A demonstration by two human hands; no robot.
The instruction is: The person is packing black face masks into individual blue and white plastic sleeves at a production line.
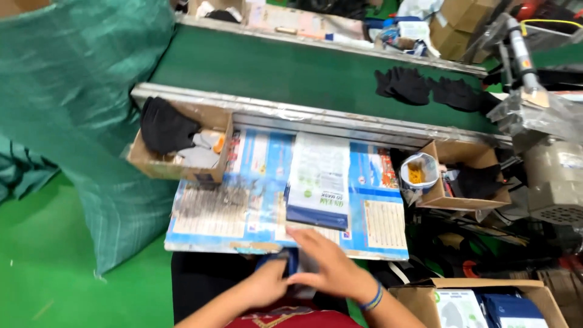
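Observation:
My left hand [267, 282] and my right hand [325, 264] meet at the near edge of the blue-and-white printed board [255, 206]. Together they grip a dark blue and white pouch [291, 262], mostly hidden by the fingers and blurred. A stack of white pouches with a blue bottom band [319, 182] lies flat on the board just beyond my right hand. My right wrist carries a blue band.
A cardboard tray [182, 167] of black masks sits left on the board. A second cardboard tray [464, 197] with a white cup stands right. Behind runs a green conveyor belt [285, 70] carrying black masks [431, 88]. A green woven sack [79, 109] hangs left; a carton of pouches [486, 304] is lower right.

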